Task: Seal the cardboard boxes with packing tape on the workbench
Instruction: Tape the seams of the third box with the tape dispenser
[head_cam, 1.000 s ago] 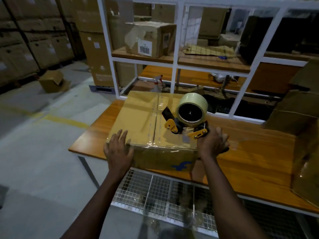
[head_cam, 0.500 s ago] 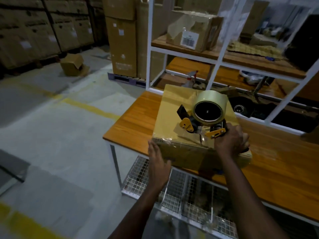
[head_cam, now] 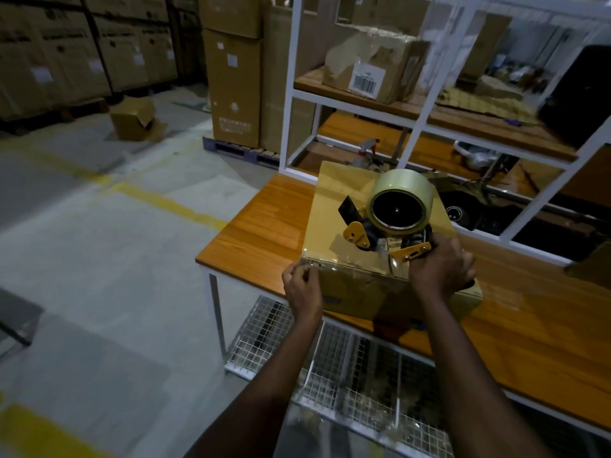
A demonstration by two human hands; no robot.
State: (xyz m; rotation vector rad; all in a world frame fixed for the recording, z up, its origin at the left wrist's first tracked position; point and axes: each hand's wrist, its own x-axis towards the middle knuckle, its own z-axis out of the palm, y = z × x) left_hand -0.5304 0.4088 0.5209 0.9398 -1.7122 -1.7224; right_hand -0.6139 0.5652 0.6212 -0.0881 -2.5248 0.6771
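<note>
Box: brown cardboard box point(head_cam: 334, 209), rectangular, on the left end of the orange wood-grain workbench point(head_cam: 261, 223), skewed to the bench edge. Its near-left corner points towards the person. Which side is the longer cannot be told.
Surface: matt card with glossy clear tape along the near top edge and down the front.
Dispenser: yellow-and-black handheld tape dispenser point(head_cam: 386, 236) on the box top near the front edge, long axis along that edge. The black flap points up-left and the handle right.
Roll: pale translucent tape roll point(head_cam: 401, 188), cylindrical, dark core facing the camera.
Left hand point(head_cam: 301, 285): fingers curled, tips at the taped near-left corner. Pinching or only pressing cannot be told.
Right hand point(head_cam: 439, 269): fingers wrapped tight round the dispenser handle.
Below: white wire-mesh shelf point(head_cam: 264, 342).
Behind: white metal-framed shelving point(head_cam: 291, 94).
</note>
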